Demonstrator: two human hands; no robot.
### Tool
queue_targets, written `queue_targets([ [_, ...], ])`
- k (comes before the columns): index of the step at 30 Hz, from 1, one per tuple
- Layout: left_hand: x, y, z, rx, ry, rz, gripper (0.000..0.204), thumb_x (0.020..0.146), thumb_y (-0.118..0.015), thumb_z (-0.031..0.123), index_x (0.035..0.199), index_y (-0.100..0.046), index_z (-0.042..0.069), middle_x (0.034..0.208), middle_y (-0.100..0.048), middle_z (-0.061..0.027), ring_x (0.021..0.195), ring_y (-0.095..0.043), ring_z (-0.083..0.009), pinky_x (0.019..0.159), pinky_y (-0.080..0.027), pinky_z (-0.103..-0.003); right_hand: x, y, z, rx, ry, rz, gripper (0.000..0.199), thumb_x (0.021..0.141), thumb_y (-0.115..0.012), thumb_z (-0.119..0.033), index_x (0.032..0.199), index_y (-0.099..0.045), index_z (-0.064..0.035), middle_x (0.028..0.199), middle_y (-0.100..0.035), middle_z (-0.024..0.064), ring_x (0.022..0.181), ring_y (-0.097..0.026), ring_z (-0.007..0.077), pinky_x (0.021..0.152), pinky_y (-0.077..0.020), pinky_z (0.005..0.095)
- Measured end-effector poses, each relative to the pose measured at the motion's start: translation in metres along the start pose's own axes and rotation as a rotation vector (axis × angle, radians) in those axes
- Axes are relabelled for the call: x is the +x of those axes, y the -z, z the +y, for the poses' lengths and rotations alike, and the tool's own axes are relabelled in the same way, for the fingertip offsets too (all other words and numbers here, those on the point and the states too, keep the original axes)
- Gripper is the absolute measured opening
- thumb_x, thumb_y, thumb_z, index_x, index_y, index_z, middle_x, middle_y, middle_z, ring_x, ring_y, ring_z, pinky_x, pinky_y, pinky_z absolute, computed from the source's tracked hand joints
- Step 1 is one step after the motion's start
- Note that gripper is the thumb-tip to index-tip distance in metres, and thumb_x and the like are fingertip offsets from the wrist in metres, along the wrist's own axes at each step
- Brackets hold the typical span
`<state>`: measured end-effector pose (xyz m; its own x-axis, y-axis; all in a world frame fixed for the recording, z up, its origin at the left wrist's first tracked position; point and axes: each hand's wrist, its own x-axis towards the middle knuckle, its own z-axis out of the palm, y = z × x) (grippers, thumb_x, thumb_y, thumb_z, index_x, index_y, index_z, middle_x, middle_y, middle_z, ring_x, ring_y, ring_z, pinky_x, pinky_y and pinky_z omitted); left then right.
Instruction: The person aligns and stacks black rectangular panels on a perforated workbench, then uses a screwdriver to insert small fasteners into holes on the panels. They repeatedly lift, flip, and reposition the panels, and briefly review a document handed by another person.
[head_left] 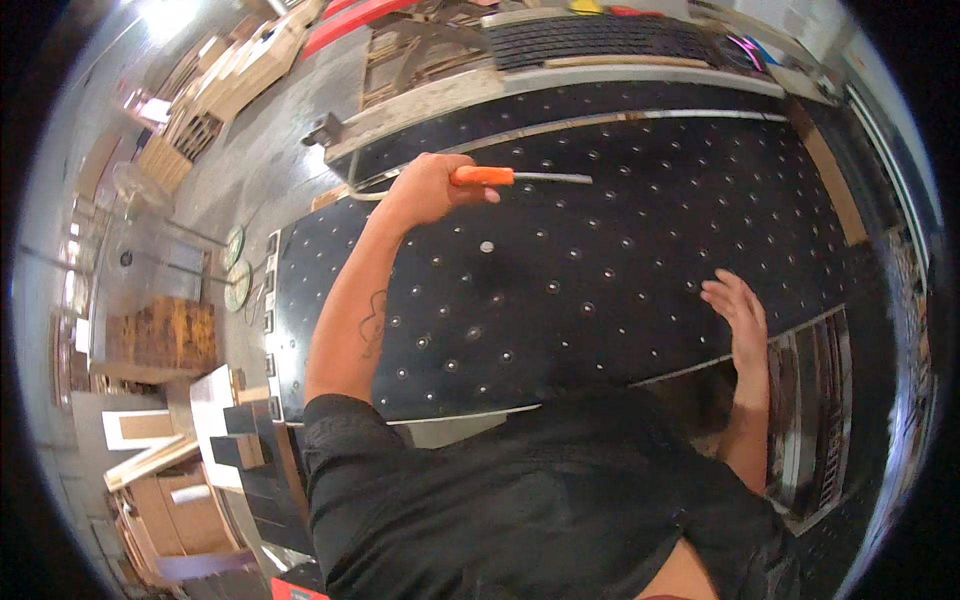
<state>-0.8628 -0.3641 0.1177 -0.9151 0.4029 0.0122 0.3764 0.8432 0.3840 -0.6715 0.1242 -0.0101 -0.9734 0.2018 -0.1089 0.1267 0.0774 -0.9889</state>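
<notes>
My left hand is closed around an orange air blow gun above the far part of a black table. The gun's thin metal nozzle points right, over the tabletop. A pale hose runs off to the left from behind that hand. Over the table's near right part is my right hand, with its fingers spread and nothing in them. Small round metal studs dot the black surface. A larger pale disc lies just nearer than my left hand.
A wooden beam runs along the far side, with a black ribbed stack beyond it. Wood panels are piled at the far left. A stained wooden block and loose boards stand left of the table.
</notes>
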Motion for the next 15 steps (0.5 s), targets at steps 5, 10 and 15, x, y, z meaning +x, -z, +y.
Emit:
queue_targets([
  [5, -0.018, 0.004, -0.105, -0.068, -0.118, 0.617, 0.029, 0.092, -0.081, 0.028, 0.115, -0.078, 0.009, 0.112, -0.075, -0.0119, 0.096, -0.070, -0.0292, 0.085, -0.055, -0.039, -0.001, 0.006, 0.007, -0.057, -0.024, 0.060, 0.048, 0.111, -0.054, -0.041, 0.135, -0.065, -0.0004, 0.121, -0.074, 0.0148, 0.112, -0.071, 0.0231, 0.105, -0.0520, 0.0378],
  [10, -0.023, 0.021, -0.204, -0.706, 0.171, 1.059, 0.038, 0.104, -0.070, 0.029, 0.134, -0.068, 0.007, 0.111, -0.075, -0.0052, 0.086, -0.063, -0.0123, 0.075, -0.051, -0.030, 0.003, -0.016, -0.014, -0.315, -0.043, 0.030, 0.038, 0.108, -0.062, -0.026, 0.133, -0.065, 0.0025, 0.119, -0.075, 0.0121, 0.109, -0.070, 0.0190, 0.100, -0.0531, 0.0336],
  [15, 0.002, 0.058, -0.274, -0.945, 0.088, 1.252, 0.048, 0.106, -0.068, 0.032, 0.144, -0.057, 0.005, 0.109, -0.074, -0.0053, 0.071, -0.055, -0.0070, 0.065, -0.045, -0.024, -0.004, -0.029, -0.035, -0.596, 0.026, 0.002, 0.035, 0.102, -0.067, -0.015, 0.132, -0.065, 0.0038, 0.116, -0.076, 0.0124, 0.107, -0.070, 0.0199, 0.098, -0.0533, 0.0354],
])
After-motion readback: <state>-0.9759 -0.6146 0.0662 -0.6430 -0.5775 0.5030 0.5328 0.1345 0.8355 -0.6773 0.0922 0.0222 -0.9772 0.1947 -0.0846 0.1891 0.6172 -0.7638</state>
